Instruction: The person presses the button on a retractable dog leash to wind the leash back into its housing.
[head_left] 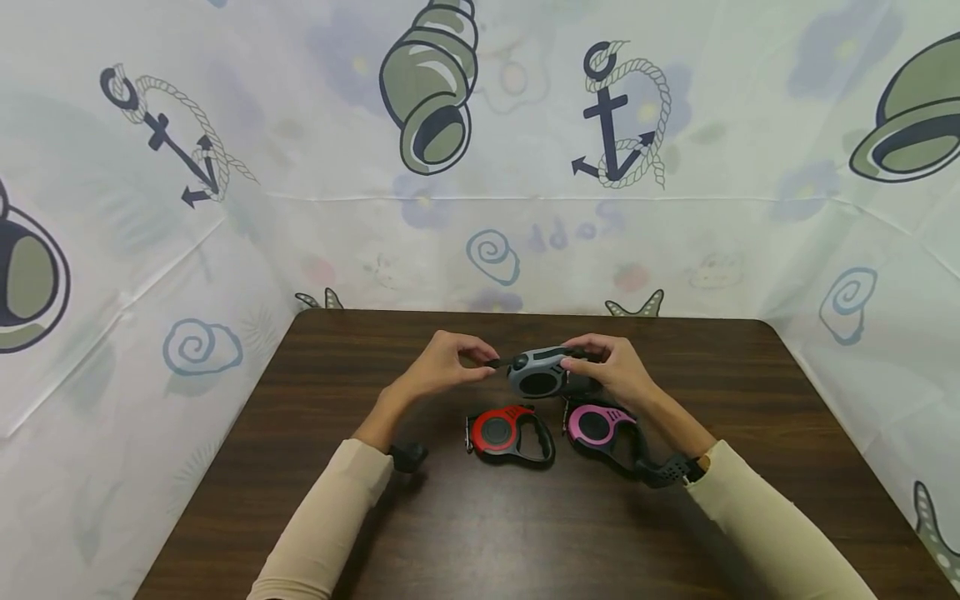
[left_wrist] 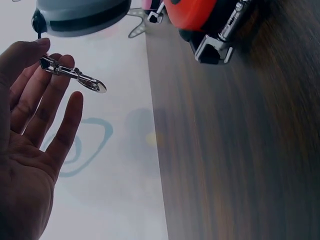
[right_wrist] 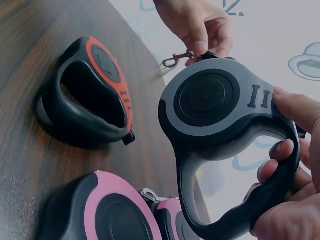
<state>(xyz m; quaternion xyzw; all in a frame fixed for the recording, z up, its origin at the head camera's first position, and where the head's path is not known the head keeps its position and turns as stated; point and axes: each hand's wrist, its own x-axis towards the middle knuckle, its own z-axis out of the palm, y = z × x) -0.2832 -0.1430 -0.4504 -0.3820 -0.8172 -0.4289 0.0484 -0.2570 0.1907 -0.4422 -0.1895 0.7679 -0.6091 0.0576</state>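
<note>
A grey and black retractable dog leash [head_left: 538, 367] is held up above the table. My right hand [head_left: 618, 371] grips its looped handle; in the right wrist view the thumb lies on the casing. At its other end my left hand [head_left: 450, 362] pinches the short black strap by the metal clip [left_wrist: 80, 76], which sticks out past the fingers. A red and black retractable leash [head_left: 498, 432] lies on the table below the grey one. To its right, under my right wrist, is a pink and black leash [head_left: 596, 424], its handle partly hidden by the wrist strap.
The dark wooden table [head_left: 480, 533] has its far edge just beyond my hands. White printed cloth [head_left: 315, 242] hangs behind and at both sides. A second pink piece [right_wrist: 177, 220] shows beside the pink leash in the right wrist view; its kind is unclear.
</note>
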